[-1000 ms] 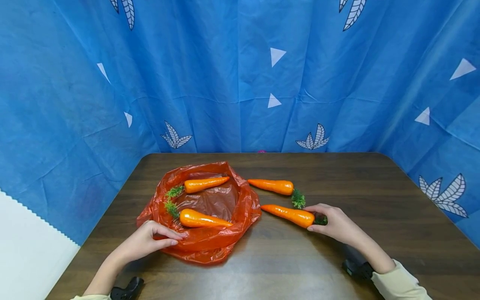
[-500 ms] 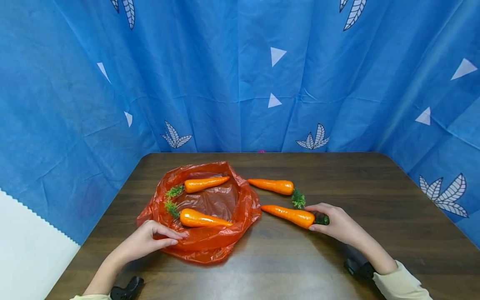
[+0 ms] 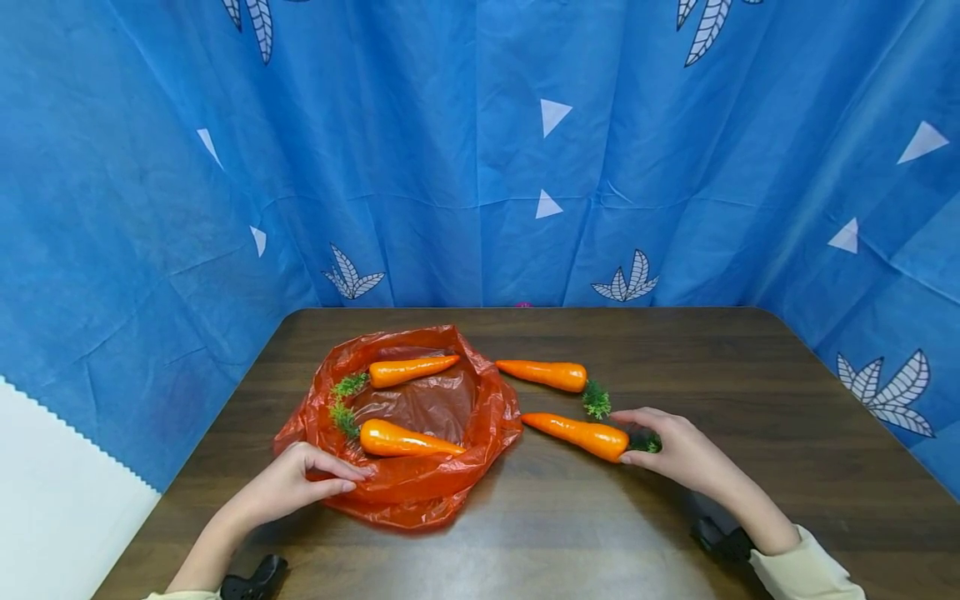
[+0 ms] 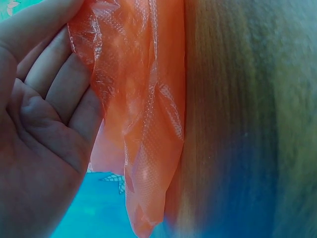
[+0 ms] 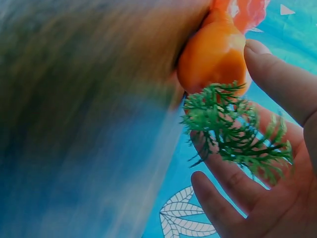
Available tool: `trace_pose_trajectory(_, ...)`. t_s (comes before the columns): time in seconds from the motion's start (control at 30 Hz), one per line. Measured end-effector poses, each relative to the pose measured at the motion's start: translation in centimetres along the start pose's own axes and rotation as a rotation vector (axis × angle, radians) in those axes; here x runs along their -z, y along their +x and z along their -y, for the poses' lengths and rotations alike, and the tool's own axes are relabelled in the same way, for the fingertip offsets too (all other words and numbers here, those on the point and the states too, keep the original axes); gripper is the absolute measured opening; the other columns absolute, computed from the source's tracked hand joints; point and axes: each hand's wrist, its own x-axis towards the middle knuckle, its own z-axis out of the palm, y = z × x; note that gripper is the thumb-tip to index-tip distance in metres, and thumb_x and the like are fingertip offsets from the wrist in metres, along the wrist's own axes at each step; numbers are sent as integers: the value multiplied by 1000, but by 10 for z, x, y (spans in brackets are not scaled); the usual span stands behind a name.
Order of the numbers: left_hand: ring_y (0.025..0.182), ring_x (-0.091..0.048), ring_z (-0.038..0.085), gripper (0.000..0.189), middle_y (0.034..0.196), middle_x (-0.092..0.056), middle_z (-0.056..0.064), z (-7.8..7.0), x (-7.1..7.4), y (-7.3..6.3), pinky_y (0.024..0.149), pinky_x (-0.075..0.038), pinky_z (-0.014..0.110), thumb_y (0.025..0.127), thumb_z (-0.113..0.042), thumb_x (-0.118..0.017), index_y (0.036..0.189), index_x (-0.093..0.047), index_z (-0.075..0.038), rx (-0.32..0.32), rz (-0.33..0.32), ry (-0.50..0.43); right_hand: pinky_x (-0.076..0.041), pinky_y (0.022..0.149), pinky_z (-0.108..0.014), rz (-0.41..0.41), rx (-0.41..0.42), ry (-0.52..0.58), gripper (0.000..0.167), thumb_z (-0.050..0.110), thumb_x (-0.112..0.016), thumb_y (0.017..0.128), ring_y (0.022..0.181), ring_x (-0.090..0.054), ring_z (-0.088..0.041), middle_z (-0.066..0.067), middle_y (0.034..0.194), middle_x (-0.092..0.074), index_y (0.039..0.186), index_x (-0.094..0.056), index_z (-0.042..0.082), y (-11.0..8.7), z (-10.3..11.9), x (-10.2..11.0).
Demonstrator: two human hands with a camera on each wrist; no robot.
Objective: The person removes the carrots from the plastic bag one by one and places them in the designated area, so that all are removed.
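Observation:
A red plastic bag [image 3: 431, 492] lies with its mouth spread wide on the table. My left hand [image 3: 288, 487] pinches its near left rim between thumb and fingers; in the left wrist view crinkled bag [image 4: 143, 109] hangs from the fingertips. Two orange carrots, one far [image 3: 405, 371] and one near [image 3: 401, 437], rest inside with green tops to the left. Outside, right of the bag, lies another carrot [image 3: 577, 433]. Around its green top [image 5: 228, 124] my right hand [image 3: 678, 450] is spread, thumb tip at the carrot's thick end, fingers loosely extended.
Behind that carrot lies one more carrot [image 3: 547, 373], its tip close to the bag's right rim and its green tuft [image 3: 596, 400] to the right. The dark wooden table [image 3: 697, 350] ends at a blue patterned curtain [image 3: 427, 167].
My right hand has slid slightly right along the near carrot's leafy end, its fingers loosening from the thick end. The carrots, bag and left hand stay where they were.

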Motion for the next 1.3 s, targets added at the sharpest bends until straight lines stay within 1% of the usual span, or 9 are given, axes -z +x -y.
trace_pose_trajectory(0.17, 89, -65, 16, 17, 97, -70, 0, -1, 0, 0, 70, -53, 27, 87, -9, -67, 101, -74, -5, -22, -11, 30, -48, 84, -47, 17, 3, 17, 54, 23, -79, 76, 103, -57, -28, -11, 120, -59, 124, -59, 5, -2, 2, 2)
trace_pose_trajectory(0.33, 91, -65, 14, 17, 99, -70, 1, -2, 1, 1, 73, -53, 27, 87, -9, -66, 102, -73, -4, -6, -1, 16, -45, 87, -50, 31, 18, 1, 57, 24, -79, 76, 110, -54, -31, -11, 123, -58, 126, -58, 6, -4, 5, 1)
trace_pose_trajectory(0.53, 91, -65, 14, 18, 100, -69, 2, -2, 1, 1, 73, -53, 28, 87, -9, -66, 103, -73, -4, -6, 8, 2, -45, 88, -51, 43, 36, -20, 59, 27, -78, 76, 110, -53, -31, -11, 124, -57, 127, -57, 6, -5, 8, 1)
trace_pose_trajectory(0.63, 89, -65, 15, 19, 100, -70, 3, -2, 1, 1, 70, -53, 28, 87, -8, -66, 104, -73, -3, -6, 8, -5, -45, 88, -49, 32, 60, -16, 58, 27, -78, 77, 111, -53, -29, -9, 124, -57, 127, -57, 7, -5, 11, 3)
trace_pose_trajectory(0.77, 89, -65, 15, 19, 100, -69, 4, -1, 1, 0, 70, -53, 28, 87, -9, -66, 103, -72, -2, -14, 4, 2, -46, 87, -47, -9, 125, 39, 56, 27, -77, 78, 110, -55, -25, -5, 123, -58, 126, -58, 6, -2, 19, 7)
trace_pose_trajectory(0.87, 91, -65, 14, 18, 99, -70, 4, 0, 0, 0, 71, -53, 28, 87, -9, -66, 102, -73, -2, -26, 2, 10, -47, 85, -48, -27, 168, 87, 56, 29, -76, 79, 107, -56, -24, -4, 122, -59, 126, -57, 6, 3, 27, 10)
trace_pose_trajectory(1.07, 91, -64, 13, 17, 99, -70, 1, 0, 0, 0, 72, -53, 29, 88, -10, -66, 102, -73, -4, -13, 2, 15, -45, 89, -48, 7, 170, 158, 57, 26, -77, 78, 113, -52, -18, 3, 125, -56, 129, -56, 15, 16, 52, 15)
trace_pose_trajectory(1.17, 92, -64, 13, 18, 100, -69, 1, 0, 0, 0, 72, -53, 28, 88, -11, -66, 103, -73, -4, -7, 4, 17, -44, 90, -49, 28, 203, 198, 56, 30, -75, 80, 115, -50, -18, 3, 128, -54, 131, -55, 17, 25, 67, 14)
trace_pose_trajectory(1.3, 94, -64, 13, 18, 101, -69, 3, -1, 0, 0, 74, -52, 28, 88, -11, -66, 103, -73, -3, -13, 3, 24, -44, 91, -48, 28, 256, 229, 56, 37, -72, 82, 118, -49, -18, 4, 129, -54, 131, -55, 17, 39, 87, 10)
